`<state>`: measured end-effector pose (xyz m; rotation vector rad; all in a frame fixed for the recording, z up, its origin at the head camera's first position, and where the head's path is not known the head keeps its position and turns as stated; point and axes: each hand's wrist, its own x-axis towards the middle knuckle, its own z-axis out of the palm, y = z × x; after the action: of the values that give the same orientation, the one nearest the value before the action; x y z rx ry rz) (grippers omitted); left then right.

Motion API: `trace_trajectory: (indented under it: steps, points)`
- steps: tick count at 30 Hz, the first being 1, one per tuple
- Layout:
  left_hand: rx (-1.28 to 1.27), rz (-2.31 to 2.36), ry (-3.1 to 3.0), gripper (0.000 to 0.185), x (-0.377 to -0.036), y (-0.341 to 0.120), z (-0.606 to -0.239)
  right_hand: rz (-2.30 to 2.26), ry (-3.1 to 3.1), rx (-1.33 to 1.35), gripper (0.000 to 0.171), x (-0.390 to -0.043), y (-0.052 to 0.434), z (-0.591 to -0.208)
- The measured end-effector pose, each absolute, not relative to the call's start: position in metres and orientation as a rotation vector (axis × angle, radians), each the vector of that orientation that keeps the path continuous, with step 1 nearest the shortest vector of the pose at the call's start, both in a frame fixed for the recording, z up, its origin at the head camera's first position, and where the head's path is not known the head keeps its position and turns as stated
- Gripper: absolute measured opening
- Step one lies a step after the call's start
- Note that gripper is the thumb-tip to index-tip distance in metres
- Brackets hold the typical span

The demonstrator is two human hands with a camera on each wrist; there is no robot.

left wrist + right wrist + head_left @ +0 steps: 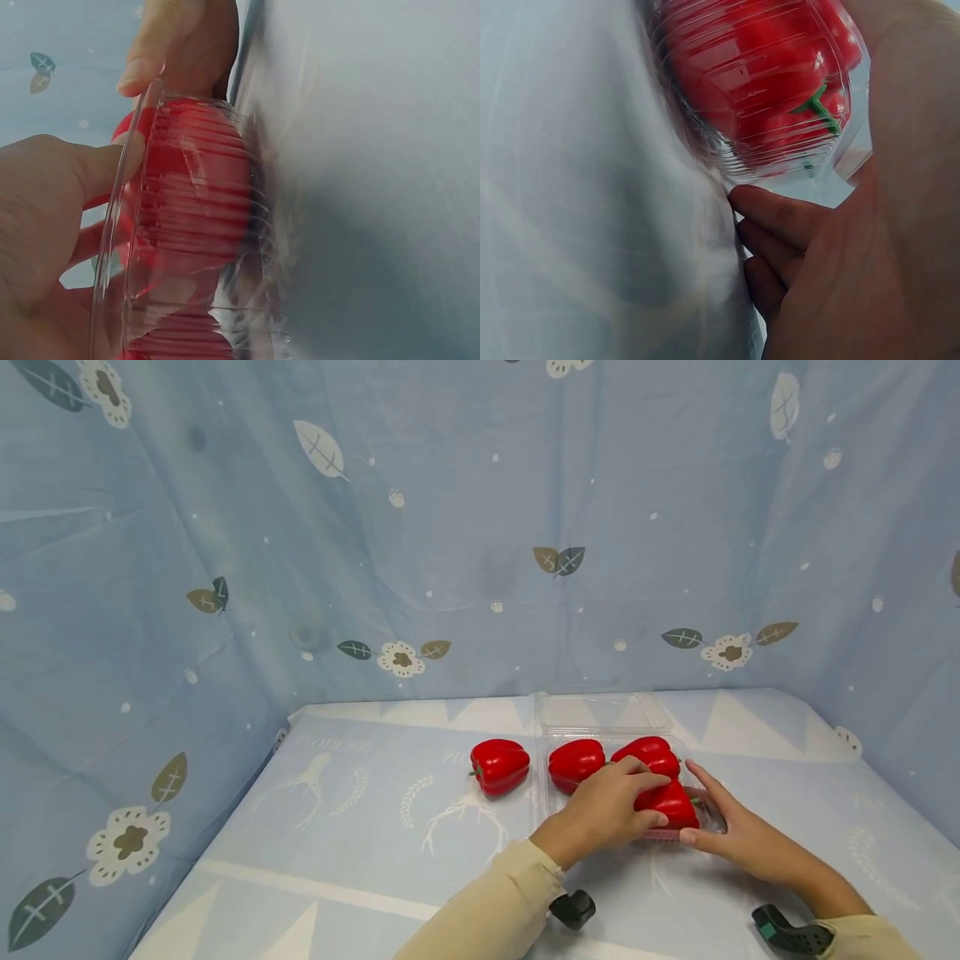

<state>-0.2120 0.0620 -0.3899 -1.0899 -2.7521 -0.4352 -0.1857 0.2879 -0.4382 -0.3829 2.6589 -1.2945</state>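
A clear plastic clamshell box (542,777) holds three red bell peppers. One pepper (575,764) lies at its back left, another (649,752) at its back right, and a third (675,807) at the front right. My left hand (609,803) reaches over the box from the left and grips the front-right pepper between thumb and fingers. In the left wrist view the thumb (112,169) is behind the ribbed wall (199,202). At the right end my right hand (753,842) lies beside the box, thumb and fingers spread; in the right wrist view its fingertips (754,202) are at the lower edge.
A fourth red bell pepper (500,767) lies on the patterned tablecloth, left of the box. The box's lid (600,712) lies folded back behind it. A blue printed curtain (480,527) hangs behind and at both sides of the table. Both wrists wear dark straps.
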Motion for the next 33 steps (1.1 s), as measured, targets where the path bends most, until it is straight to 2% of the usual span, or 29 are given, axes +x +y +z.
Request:
trace_trajectory:
  steps: [7, 11, 20, 33]
  points:
    - [-1.139, -0.402, -2.767, 0.055, -0.213, 0.054, -0.388, -1.296, 2.679, -0.408, 0.094, -0.185, 0.288, -0.439]
    - [-1.171, -0.447, -2.769, 0.047, -0.213, 0.044, -0.384, -1.298, 2.655, -0.413, 0.093, -0.184, 0.289, -0.439]
    - [-1.074, -0.619, -2.633, 0.03, -0.214, 0.014, -0.375, -1.309, 2.655, -0.399, 0.094, -0.188, 0.287, -0.442]
    - [-0.681, -0.867, -2.53, 0.022, -0.23, -0.052, -0.376, -1.318, 2.645, -0.366, 0.094, -0.188, 0.285, -0.44]
